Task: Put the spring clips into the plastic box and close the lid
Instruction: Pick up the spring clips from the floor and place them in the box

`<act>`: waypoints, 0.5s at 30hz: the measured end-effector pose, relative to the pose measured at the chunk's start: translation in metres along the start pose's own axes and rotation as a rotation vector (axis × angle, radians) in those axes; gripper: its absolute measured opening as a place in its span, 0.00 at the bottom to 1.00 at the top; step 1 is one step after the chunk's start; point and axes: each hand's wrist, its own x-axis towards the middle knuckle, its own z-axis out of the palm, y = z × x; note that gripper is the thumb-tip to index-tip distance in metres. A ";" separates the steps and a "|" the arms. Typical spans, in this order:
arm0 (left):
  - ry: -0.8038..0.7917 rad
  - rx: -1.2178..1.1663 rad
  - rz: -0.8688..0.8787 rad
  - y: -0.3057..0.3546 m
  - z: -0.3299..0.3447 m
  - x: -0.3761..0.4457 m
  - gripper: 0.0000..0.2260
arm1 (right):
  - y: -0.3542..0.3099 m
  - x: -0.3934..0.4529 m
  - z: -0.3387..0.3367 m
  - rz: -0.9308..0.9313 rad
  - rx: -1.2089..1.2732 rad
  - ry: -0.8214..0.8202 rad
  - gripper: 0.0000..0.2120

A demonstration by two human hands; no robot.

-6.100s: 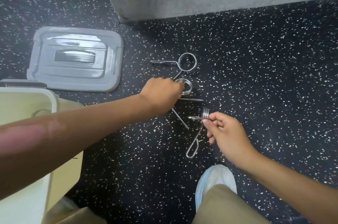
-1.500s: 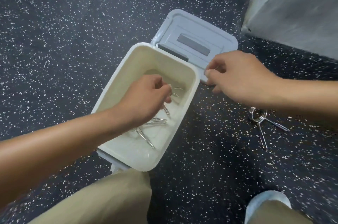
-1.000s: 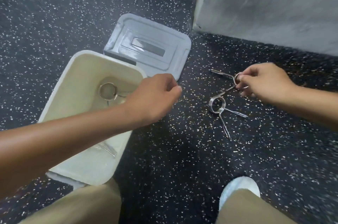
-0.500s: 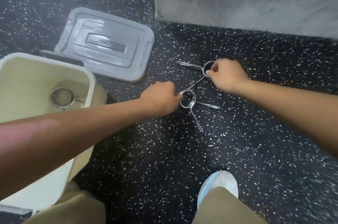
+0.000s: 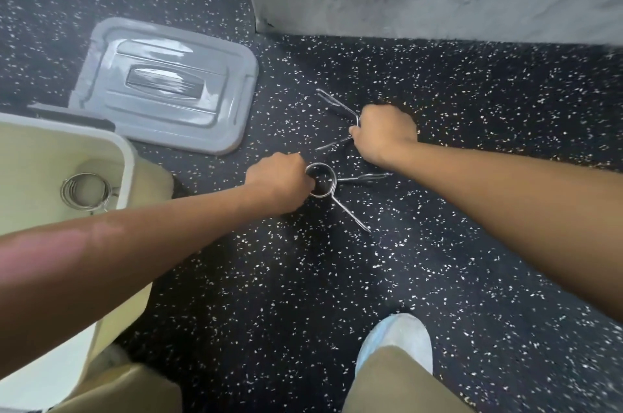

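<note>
Both hands grasp clips on the floor.
Left hand (image 5: pixel 279 181) pinches a clip (image 5: pixel 323 180); right hand (image 5: pixel 384 132) clenches another clip (image 5: pixel 337 106); box (image 5: pixel 126 159) lies left.

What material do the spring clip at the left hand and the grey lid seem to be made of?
Spring clip: seemingly bare steel wire, polished; it is thin, silvery and coiled. Lid: probably moulded plastic, glossy grey; it shows soft white reflections and rounded edges.
</note>
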 end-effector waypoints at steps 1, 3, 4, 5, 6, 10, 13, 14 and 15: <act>-0.015 -0.008 -0.011 -0.001 0.000 0.001 0.16 | 0.001 0.000 0.002 0.012 0.018 -0.003 0.12; -0.027 -0.026 -0.035 -0.004 -0.002 0.001 0.17 | 0.005 0.000 0.003 0.022 0.030 0.005 0.12; -0.023 -0.034 -0.042 -0.006 -0.002 0.001 0.16 | 0.007 0.001 0.004 0.018 0.035 0.014 0.12; -0.015 -0.032 -0.048 -0.009 -0.003 0.000 0.16 | 0.007 0.001 0.005 0.012 0.043 0.023 0.12; -0.005 -0.025 -0.050 -0.010 -0.004 0.000 0.16 | 0.010 0.001 0.005 0.009 0.055 0.033 0.11; 0.035 0.001 -0.025 -0.017 -0.010 -0.006 0.17 | 0.020 -0.003 0.002 -0.014 0.120 0.054 0.12; 0.073 -0.004 0.018 -0.028 -0.019 -0.015 0.18 | 0.022 -0.007 -0.004 -0.056 0.164 0.048 0.11; 0.076 -0.009 0.031 -0.031 -0.023 -0.018 0.18 | 0.022 -0.009 -0.007 -0.075 0.167 0.046 0.11; 0.077 -0.011 0.043 -0.034 -0.028 -0.023 0.18 | 0.021 -0.011 -0.009 -0.095 0.167 0.047 0.12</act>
